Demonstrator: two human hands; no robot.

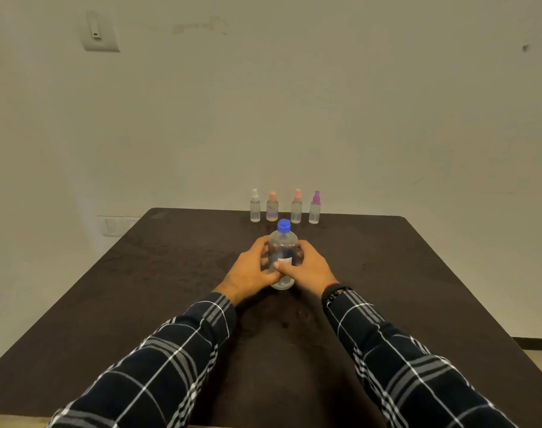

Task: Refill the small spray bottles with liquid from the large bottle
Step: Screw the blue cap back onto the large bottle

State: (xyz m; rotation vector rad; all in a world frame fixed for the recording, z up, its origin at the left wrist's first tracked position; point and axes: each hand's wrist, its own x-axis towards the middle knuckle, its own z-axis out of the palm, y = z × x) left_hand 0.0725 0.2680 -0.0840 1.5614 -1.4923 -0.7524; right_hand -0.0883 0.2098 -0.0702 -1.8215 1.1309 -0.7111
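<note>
Dark bench (140, 288), mottled top, set against a plain pale wall (294, 103).

Large bottle (282, 251): clear plastic, upright on the bench about midway across and past the middle toward the wall. Blue cap (284, 226) on. A small label shows low on its front. Liquid level cannot be read.

Left hand (251, 270): grip wrapped on the bottle's left side, fingers curled round the far face, thumb lying across the near side low down.

Right hand (306, 268): grip closed on the right side in the same way, with the thumb reaching across the front to the label. The two thumbs nearly meet. Both grips are snug to the plastic, with no gap seen. The bottle's base appears to sit on the bench.

Four small spray bottles stand in a row at the far edge, just behind the large bottle and apart from it:
- white-topped bottle (255, 206), far left
- pink-topped bottle (272, 206), with a purplish label mark
- second pink-topped bottle (296, 207)
- purple-topped bottle (314, 208), far right

All four are upright with tops on and clear bodies. Their fill is too small to judge.

Both arms wear dark plaid sleeves (158, 375). A dark beaded bracelet (334, 292) sits at the right wrist. There is a switch plate (98, 34) high on the wall to the left and a socket (115, 226) low beside the bench's left corner.
</note>
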